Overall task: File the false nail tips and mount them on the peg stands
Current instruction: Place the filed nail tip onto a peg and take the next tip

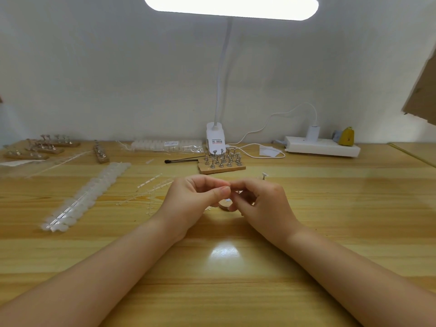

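My left hand [195,199] and my right hand [259,199] meet fingertip to fingertip over the middle of the wooden table. Both pinch something tiny between them, likely a clear false nail tip [230,185], mostly hidden by the fingers. A small round object [225,205] lies on the table under the hands. Behind them a wooden block of peg stands [221,161] carries several metal pegs. One single peg stand [264,175] sits alone to the right. A long strip of white nail tips [87,194] lies to the left.
Empty clear sprues [151,187] are scattered left of my hands. More peg blocks [44,147] stand far left. A bagged nail strip [165,145], a black tool [181,160], a clip lamp base [215,138] and a white power strip [320,147] line the back.
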Demonstrator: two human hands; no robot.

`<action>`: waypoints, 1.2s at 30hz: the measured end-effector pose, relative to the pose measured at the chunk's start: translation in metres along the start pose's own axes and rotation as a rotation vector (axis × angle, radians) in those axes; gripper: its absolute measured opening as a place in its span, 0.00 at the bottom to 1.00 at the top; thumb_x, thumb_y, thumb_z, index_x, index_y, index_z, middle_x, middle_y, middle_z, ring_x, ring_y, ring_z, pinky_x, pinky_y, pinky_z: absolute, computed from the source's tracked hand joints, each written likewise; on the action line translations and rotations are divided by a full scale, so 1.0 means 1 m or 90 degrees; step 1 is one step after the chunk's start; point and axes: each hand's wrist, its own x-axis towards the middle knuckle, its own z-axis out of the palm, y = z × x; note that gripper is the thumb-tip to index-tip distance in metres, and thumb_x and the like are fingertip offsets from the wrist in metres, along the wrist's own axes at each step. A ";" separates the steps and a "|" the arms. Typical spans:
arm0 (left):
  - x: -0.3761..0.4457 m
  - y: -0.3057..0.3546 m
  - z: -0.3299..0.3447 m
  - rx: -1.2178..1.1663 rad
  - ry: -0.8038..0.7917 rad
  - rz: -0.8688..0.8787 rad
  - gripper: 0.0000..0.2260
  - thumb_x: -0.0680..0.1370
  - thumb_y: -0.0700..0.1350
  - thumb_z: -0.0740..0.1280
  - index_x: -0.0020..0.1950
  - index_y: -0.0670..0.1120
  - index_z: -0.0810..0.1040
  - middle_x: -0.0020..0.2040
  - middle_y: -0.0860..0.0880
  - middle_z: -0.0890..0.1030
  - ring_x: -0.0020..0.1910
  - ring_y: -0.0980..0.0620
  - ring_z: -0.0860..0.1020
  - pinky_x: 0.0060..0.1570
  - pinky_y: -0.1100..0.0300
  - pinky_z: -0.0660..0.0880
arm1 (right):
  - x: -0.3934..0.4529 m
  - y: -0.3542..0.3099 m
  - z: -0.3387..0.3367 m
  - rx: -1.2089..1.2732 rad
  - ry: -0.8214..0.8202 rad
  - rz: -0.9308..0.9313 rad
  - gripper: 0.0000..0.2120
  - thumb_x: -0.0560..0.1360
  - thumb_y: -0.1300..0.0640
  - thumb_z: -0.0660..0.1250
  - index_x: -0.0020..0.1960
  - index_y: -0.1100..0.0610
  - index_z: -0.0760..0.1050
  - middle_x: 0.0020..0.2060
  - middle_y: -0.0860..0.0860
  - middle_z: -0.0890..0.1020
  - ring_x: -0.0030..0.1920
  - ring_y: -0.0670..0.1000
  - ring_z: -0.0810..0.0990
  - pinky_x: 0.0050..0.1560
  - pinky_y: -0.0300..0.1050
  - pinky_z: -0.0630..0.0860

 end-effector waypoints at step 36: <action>-0.007 -0.010 0.007 0.648 0.088 0.152 0.12 0.78 0.47 0.63 0.62 0.53 0.72 0.49 0.59 0.79 0.50 0.57 0.73 0.54 0.61 0.66 | 0.024 0.063 -0.065 -0.417 -0.337 0.374 0.27 0.72 0.33 0.61 0.70 0.35 0.65 0.58 0.48 0.76 0.58 0.52 0.75 0.51 0.46 0.73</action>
